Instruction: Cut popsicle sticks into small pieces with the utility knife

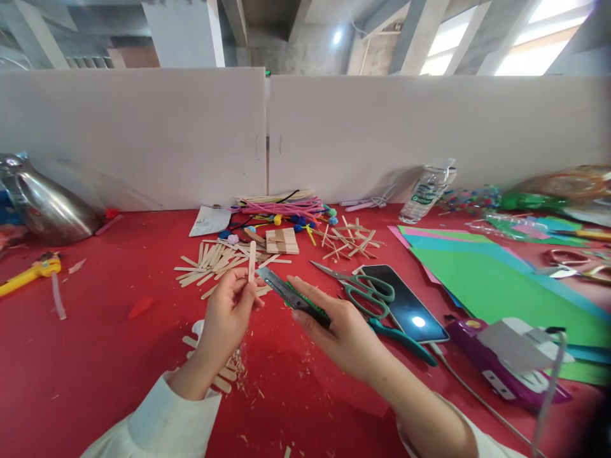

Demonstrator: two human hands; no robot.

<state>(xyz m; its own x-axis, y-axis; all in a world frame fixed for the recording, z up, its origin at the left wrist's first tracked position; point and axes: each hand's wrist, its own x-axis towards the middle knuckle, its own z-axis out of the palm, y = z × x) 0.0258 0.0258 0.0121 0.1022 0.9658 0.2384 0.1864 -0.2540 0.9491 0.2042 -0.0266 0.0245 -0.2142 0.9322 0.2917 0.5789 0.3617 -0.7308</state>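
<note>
My left hand (232, 304) pinches a wooden craft stick (252, 261) that points upward from the fingers. In my right hand (341, 327) is a utility knife (300, 298) with a green and black handle. Its blade tip lies close to the stick; whether they touch I cannot tell. Beyond my left hand spreads a loose pile of craft sticks (212, 262). Several more sticks (222, 383) and wood shavings (238, 362) lie beside and under my left forearm.
Green-handled scissors (370, 294) and a teal-handled tool (405, 342) lie by a phone (405, 302). Behind are pipe cleaners (286, 207) and a water bottle (426, 193). At right are coloured paper (487, 273) and a purple power strip (506, 369); at left, a metal jug (52, 203) and yellow glue gun (31, 275).
</note>
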